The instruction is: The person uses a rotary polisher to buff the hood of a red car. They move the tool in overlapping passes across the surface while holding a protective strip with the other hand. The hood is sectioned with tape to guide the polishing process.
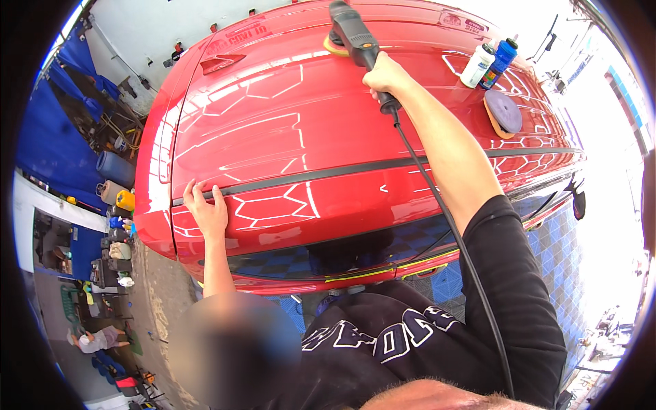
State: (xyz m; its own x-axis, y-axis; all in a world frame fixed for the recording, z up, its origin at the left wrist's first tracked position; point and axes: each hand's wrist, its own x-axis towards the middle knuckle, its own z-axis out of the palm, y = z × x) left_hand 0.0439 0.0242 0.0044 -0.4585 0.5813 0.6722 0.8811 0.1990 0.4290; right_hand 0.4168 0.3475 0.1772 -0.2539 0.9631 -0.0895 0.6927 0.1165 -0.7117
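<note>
A thin black cord (429, 179) crosses the glossy red car roof's (342, 102) near edge; its drag could scuff the surface. The left hand (207, 213) rests near left, fingers spread. Farther, the right hand's (384, 74) fingers clamp the black plastic polisher (357, 37), its yellow-edged pad (333, 48) at the far side; tilting could mar the gloss

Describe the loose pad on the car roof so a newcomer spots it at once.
Find the red car roof, then the white bottle and blue bottle together at upper right. Just below them in view lies the loose pad, with a grey-purple face and orange edge. It is flat and round, unlike the tall bottles.
</note>
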